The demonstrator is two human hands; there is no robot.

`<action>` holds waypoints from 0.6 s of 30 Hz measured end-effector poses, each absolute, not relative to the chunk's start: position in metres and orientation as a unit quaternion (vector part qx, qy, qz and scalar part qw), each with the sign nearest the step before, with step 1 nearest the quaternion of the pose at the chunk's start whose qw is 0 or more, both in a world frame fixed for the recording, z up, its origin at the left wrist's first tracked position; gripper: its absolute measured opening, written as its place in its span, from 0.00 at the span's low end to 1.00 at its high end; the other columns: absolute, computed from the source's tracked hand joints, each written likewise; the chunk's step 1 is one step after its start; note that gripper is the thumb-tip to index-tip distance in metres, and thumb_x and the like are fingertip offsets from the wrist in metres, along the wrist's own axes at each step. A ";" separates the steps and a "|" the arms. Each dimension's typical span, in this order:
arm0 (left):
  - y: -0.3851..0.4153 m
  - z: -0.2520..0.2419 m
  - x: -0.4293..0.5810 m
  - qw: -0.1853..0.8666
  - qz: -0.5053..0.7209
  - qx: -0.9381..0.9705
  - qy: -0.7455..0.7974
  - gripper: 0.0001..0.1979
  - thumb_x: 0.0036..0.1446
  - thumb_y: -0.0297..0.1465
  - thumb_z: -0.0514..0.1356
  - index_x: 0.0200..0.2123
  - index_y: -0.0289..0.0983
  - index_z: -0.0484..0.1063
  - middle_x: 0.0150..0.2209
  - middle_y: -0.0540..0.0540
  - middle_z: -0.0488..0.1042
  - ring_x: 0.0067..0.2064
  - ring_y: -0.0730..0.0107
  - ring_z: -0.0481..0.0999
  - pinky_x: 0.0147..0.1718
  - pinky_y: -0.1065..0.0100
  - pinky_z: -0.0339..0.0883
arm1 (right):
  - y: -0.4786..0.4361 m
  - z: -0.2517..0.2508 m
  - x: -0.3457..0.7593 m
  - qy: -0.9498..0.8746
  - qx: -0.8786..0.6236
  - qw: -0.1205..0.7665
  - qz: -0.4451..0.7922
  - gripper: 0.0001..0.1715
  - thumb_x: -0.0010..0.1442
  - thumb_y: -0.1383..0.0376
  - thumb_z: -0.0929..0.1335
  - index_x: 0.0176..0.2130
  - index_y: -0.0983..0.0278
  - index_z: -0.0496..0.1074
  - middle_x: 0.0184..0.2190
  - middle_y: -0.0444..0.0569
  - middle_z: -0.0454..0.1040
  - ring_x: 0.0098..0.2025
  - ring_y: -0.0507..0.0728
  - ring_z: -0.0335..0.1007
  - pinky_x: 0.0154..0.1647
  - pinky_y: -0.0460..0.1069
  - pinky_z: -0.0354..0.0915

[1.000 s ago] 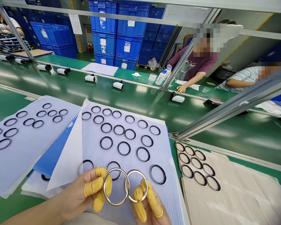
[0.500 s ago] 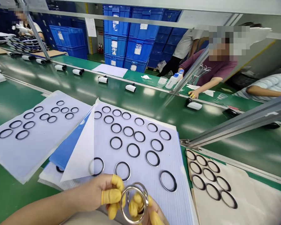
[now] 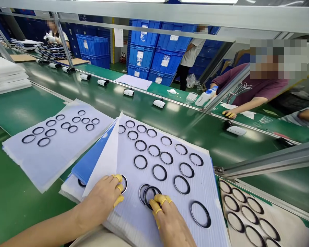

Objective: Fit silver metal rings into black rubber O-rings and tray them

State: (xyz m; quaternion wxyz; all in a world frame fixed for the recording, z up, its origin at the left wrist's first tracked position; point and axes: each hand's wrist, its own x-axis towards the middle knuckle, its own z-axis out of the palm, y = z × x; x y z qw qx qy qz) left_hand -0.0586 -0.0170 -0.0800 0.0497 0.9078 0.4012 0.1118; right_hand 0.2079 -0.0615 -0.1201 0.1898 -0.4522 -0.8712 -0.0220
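My right hand [image 3: 168, 214], in yellow finger cots, grips the near right edge of a dark ring [image 3: 146, 197] with a shiny rim. This ring overlaps another ring [image 3: 140, 195] on the white sheet [image 3: 128, 219]. To the left, my left hand [image 3: 104, 195] reaches over the sheet with bent fingers and the thumb apart. Its yellow-capped fingertips partly cover a ring [image 3: 126, 184] beside the folded paper corner [image 3: 103, 161]; contact is hard to make out. Several similar rings lie spaced out beyond, and a larger-looking one [image 3: 208, 219] is at the right.
A second sheet [image 3: 23, 157] with rings lies left, and brown paper [image 3: 285, 212] with rings lies right. A metal post [image 3: 267, 159] slants across the right side. White-and-black parts [image 3: 159, 103] line the green conveyor [image 3: 113, 103]. Across it, a co-worker's hand [image 3: 229, 114] touches the surface.
Both hands were together around a shiny ring near the front. They have separated: the right put a ring down over another, the left moved to the ring at left. The view shifted left.
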 end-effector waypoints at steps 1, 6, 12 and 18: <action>-0.017 -0.081 -0.059 0.052 0.114 0.907 0.402 0.07 0.60 0.20 0.55 0.33 0.34 0.71 0.38 0.41 0.73 0.36 0.59 0.71 0.34 0.59 0.64 | -0.061 -0.120 0.208 -0.867 -0.454 0.204 -0.036 0.19 0.60 0.78 0.62 0.48 0.69 0.74 0.40 0.59 0.78 0.39 0.64 0.76 0.35 0.55 0.77; -0.015 -0.062 -0.059 0.261 0.248 0.835 0.416 0.09 0.65 0.25 0.50 0.36 0.37 0.69 0.37 0.45 0.70 0.37 0.65 0.69 0.37 0.63 0.63 | -0.070 -0.090 0.202 -0.656 -0.563 0.440 0.244 0.07 0.64 0.62 0.67 0.39 0.61 0.76 0.29 0.49 0.77 0.30 0.56 0.74 0.30 0.48 0.71; -0.014 -0.031 -0.044 0.693 0.333 0.540 0.343 0.19 0.63 0.46 0.56 0.28 0.37 0.64 0.30 0.50 0.63 0.33 0.70 0.64 0.36 0.68 0.60 | -0.085 -0.063 0.176 -0.165 -0.473 0.562 0.658 0.22 0.44 0.49 0.78 0.31 0.63 0.79 0.17 0.41 0.68 0.18 0.45 0.57 0.19 0.40 0.55; -0.017 -0.025 -0.023 0.824 0.285 0.368 0.323 0.20 0.55 0.47 0.64 0.29 0.35 0.69 0.24 0.52 0.65 0.27 0.75 0.60 0.32 0.71 0.55 | -0.088 -0.062 0.166 -0.099 -0.393 0.580 0.707 0.19 0.43 0.53 0.80 0.32 0.61 0.81 0.24 0.45 0.77 0.20 0.46 0.63 0.21 0.40 0.60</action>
